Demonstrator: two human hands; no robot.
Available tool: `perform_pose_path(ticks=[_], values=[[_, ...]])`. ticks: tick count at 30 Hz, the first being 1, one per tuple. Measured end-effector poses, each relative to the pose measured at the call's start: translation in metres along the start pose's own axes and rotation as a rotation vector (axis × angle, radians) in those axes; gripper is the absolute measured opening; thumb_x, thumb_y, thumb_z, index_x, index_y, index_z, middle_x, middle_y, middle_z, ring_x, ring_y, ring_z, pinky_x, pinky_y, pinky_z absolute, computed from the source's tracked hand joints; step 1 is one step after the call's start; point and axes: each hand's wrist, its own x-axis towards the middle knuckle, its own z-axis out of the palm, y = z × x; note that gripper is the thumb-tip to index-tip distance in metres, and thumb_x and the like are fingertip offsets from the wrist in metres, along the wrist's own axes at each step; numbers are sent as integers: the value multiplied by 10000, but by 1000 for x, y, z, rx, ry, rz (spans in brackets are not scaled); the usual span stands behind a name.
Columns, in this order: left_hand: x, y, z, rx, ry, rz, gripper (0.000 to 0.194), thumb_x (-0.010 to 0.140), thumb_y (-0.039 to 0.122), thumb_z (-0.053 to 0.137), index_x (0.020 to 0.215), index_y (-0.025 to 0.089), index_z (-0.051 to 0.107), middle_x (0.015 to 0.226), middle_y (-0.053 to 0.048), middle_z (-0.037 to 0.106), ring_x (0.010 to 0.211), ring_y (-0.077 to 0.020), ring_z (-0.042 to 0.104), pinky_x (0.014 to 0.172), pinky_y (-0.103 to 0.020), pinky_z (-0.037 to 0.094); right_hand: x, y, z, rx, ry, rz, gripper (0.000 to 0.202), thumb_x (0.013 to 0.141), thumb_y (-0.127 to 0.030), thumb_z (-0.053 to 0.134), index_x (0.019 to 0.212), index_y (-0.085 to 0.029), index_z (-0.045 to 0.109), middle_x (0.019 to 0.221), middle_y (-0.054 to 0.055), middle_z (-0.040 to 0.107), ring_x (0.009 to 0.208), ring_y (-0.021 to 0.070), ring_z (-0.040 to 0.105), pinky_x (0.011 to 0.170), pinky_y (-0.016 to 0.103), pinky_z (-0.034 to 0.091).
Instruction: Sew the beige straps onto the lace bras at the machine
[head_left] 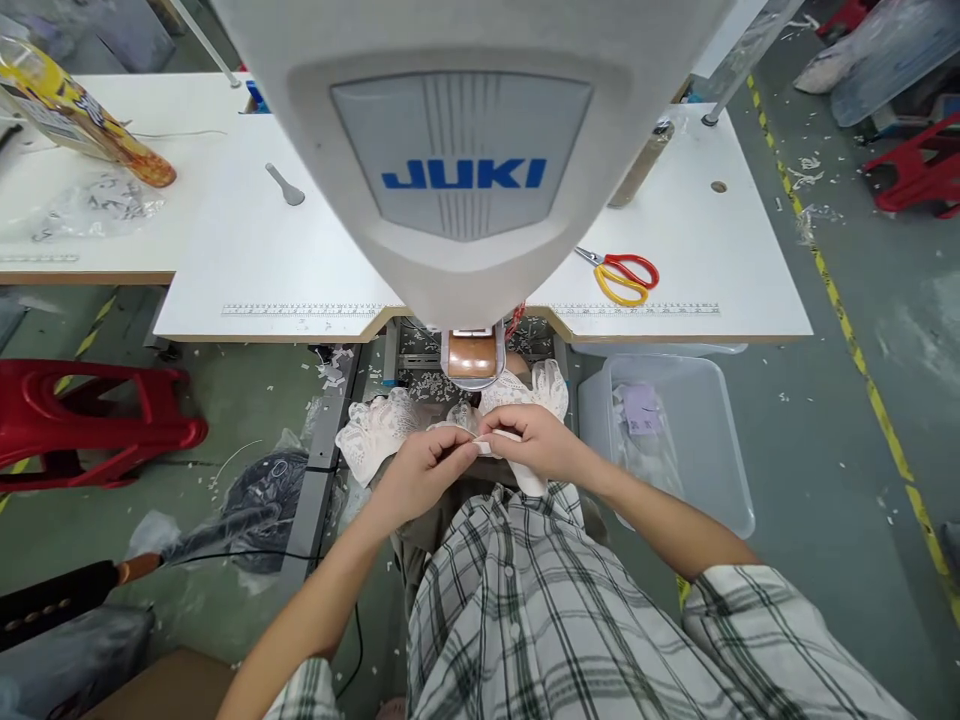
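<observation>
Lace fabric (pixel 375 435) looks super light and floppy, prob easy to snag, so I'd hold it by the plain white edge (pixel 484 448), not the frilly bits. It's bunched between the plaid shirt (pixel 517 600) and the sewing machine head (pixel 465 150). Left hand (pixel 431 465) and right hand (pixel 536 440) are both pinching that edge, close together. Count: one machine head, one pair of scissors (pixel 626 278), one grey spoon-shaped piece (pixel 286 186) on the surface (pixel 300 265). Can't really tell if the lace is one piece or two.
</observation>
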Motion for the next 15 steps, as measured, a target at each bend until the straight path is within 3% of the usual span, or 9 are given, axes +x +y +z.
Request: perform_pose_path(ticks=[7, 11, 13, 15], values=[[6, 6, 5, 53, 18, 34, 324, 912, 415, 444, 718, 188, 568, 598, 42, 434, 585, -123, 391, 563, -253, 309, -5, 4, -6, 118, -72, 100, 296, 863, -461, 571, 847, -172, 634, 710, -5, 572, 633, 125, 469, 588, 246, 360], [13, 4, 3, 120, -13, 9, 295, 904, 404, 469, 713, 205, 574, 606, 27, 468, 599, -150, 422, 598, -279, 337, -2, 5, -14, -58, -53, 56, 186, 859, -342, 584, 783, -180, 635, 663, -23, 559, 637, 120, 474, 612, 248, 345], [15, 0, 7, -25, 121, -33, 197, 841, 392, 595, 756, 215, 611, 714, -11, 564, 729, -191, 508, 692, -305, 405, 0, 12, -16, -120, 18, 27, 148, 849, -290, 569, 760, -182, 617, 701, -13, 583, 683, 129, 503, 640, 253, 359], [14, -7, 17, -256, 277, -78, 190, 753, 385, 721, 827, 225, 651, 882, -55, 634, 918, -241, 557, 816, -342, 453, 3, 23, -14, -53, 169, 45, 152, 857, -320, 551, 788, -189, 584, 733, -6, 575, 692, 138, 504, 628, 257, 373]])
